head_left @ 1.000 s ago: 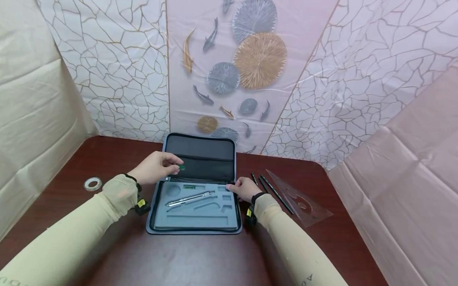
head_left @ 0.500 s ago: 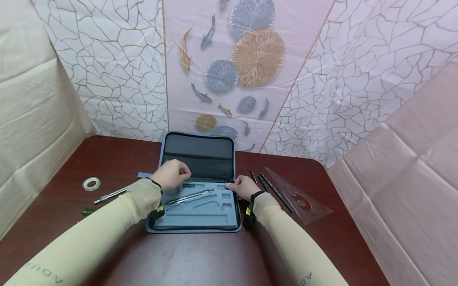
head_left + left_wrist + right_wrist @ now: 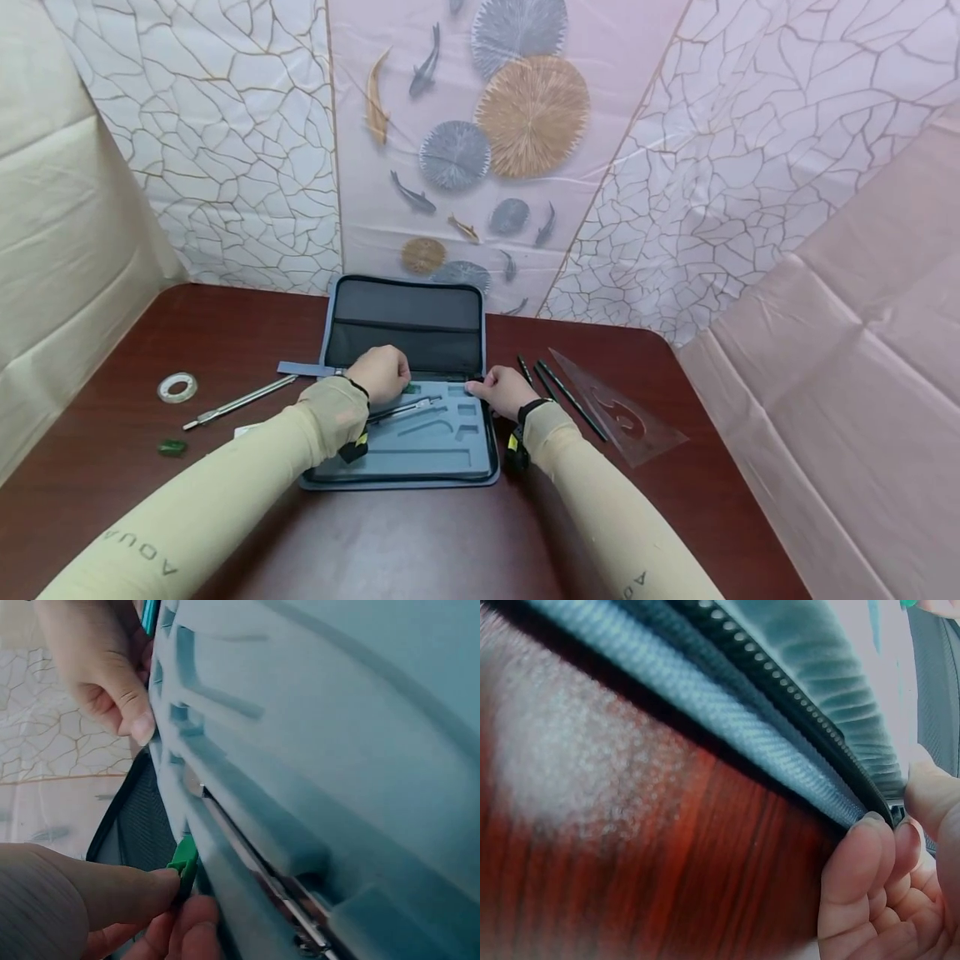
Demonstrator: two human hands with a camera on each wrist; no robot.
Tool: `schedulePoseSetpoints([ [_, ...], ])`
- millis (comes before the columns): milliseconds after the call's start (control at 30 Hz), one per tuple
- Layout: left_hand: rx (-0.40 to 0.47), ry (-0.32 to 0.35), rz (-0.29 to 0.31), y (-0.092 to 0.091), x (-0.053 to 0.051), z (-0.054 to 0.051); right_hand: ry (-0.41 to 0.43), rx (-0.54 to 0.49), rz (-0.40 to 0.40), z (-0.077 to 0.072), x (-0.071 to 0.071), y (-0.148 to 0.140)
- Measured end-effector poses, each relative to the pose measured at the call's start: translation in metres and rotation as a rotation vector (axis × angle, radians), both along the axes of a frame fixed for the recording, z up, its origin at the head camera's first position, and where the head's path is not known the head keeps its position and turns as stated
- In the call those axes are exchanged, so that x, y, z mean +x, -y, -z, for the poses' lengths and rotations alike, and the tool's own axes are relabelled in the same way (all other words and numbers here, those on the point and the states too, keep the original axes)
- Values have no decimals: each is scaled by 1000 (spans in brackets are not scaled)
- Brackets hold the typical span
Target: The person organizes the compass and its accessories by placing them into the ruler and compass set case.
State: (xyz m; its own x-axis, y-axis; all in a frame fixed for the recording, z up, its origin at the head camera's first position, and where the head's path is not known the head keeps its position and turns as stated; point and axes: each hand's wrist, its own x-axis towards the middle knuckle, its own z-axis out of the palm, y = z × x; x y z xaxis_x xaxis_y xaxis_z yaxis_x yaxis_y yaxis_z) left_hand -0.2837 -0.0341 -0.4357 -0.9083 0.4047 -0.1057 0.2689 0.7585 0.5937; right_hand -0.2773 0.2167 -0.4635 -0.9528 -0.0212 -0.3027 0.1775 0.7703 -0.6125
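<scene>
An open zip case lies on the table with a pale blue moulded tray [image 3: 420,460] in it. My left hand [image 3: 379,374] is over the tray's upper part; in the left wrist view its thumb and fingers pinch a small green piece [image 3: 184,855] at the tray's edge. A metal compass [image 3: 405,408] rests diagonally in the tray, partly behind my left hand in the head view. My right hand [image 3: 507,392] grips the case's upper right edge, thumb on the tray's side and fingers against the blue fabric rim [image 3: 780,769].
A tape roll [image 3: 177,387], a metal instrument [image 3: 240,402] and a green item [image 3: 172,447] lie left of the case. Dark pencils [image 3: 572,400] and a clear set square [image 3: 622,421] lie right of it. The case's black lid [image 3: 408,312] stands raised at the back.
My left hand has moved right and down onto the tray with the green piece. The metal instrument and green item at left have come into view from behind the left arm. My right hand keeps its grip.
</scene>
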Motion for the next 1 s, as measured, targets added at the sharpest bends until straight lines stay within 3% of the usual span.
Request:
schedulePoseSetpoints([
  [167,-40,-10,-3,-1,3,3,10,0,-5,0,-1,1],
  [467,-123,34,0,-9,5,-5,36,28,38,4,-5,1],
  [733,-187,12,-69,-10,3,-10,20,13,24,4,-3,2],
  [1000,-194,17,-37,-10,2,-10,25,9,24,3,-3,1],
])
